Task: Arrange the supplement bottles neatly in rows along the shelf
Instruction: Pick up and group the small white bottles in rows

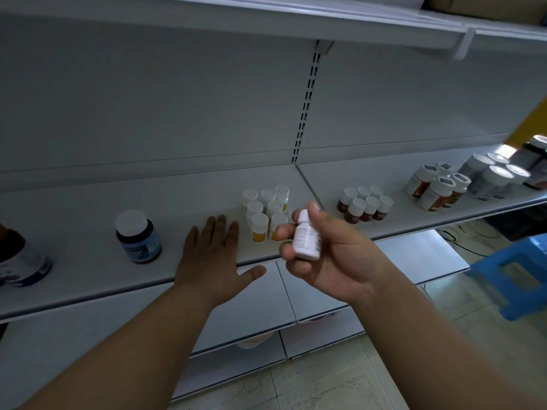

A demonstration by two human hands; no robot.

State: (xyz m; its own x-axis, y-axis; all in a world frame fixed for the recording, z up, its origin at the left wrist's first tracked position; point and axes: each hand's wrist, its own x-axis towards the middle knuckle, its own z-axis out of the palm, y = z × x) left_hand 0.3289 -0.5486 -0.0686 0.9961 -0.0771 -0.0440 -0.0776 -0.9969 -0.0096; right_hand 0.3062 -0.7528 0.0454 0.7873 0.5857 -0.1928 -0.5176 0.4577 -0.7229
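The right hand, palm turned up, grips a small white bottle between thumb and curled fingers above the shelf front edge; the yellow-labelled bottles stand just behind. The left hand lies flat, fingers straight, holding nothing, near that edge.

We see a white shelf, white-capped bottles with yellow labels, brown bottles, a blue stool.

Small white bottle tilted, held up before the shelf; white-capped yellow-label bottles clustered just behind.
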